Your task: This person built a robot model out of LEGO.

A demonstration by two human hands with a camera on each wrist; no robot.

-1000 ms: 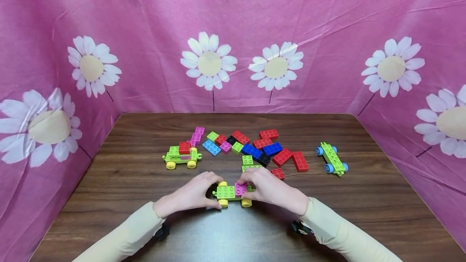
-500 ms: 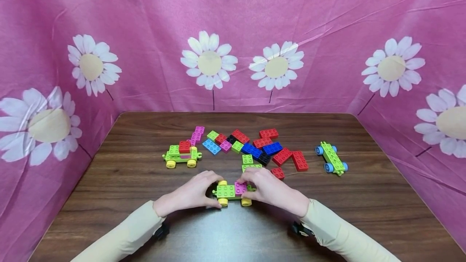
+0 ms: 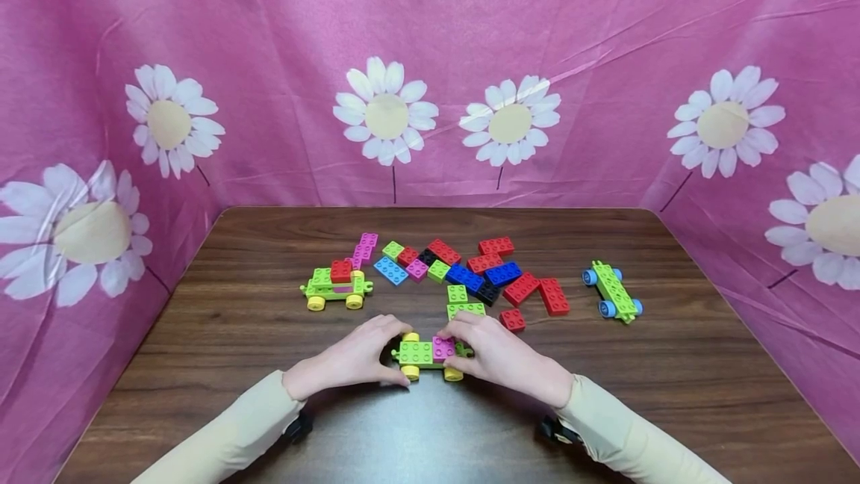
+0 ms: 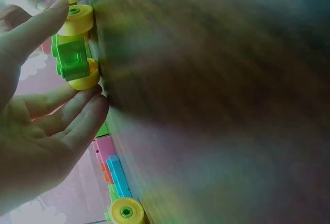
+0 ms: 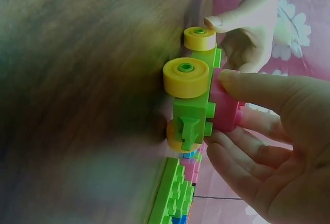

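Observation:
A small toy car with a green wheeled base and yellow wheels (image 3: 410, 373) stands on the table in front of me. On its left part sits a green brick (image 3: 416, 352), and a pink brick (image 3: 443, 348) sits to the right of that. My left hand (image 3: 352, 353) holds the car's left end, thumb on the near wheel and fingers at the far one, as the left wrist view shows. My right hand (image 3: 500, 355) pinches the pink brick between thumb and fingers. In the right wrist view the pink brick (image 5: 225, 100) rests on the base, with bare studs beside it.
Behind the hands lie loose bricks: red (image 3: 554, 296), blue (image 3: 502, 275), light blue (image 3: 390, 270), black and green (image 3: 466, 309). A second car (image 3: 336, 286) with a red brick on top stands left. A green base with blue wheels (image 3: 612, 291) lies right.
My right hand has shifted slightly, showing more of the green and red bricks behind it and of the car's right end. My left hand and the car are almost still.

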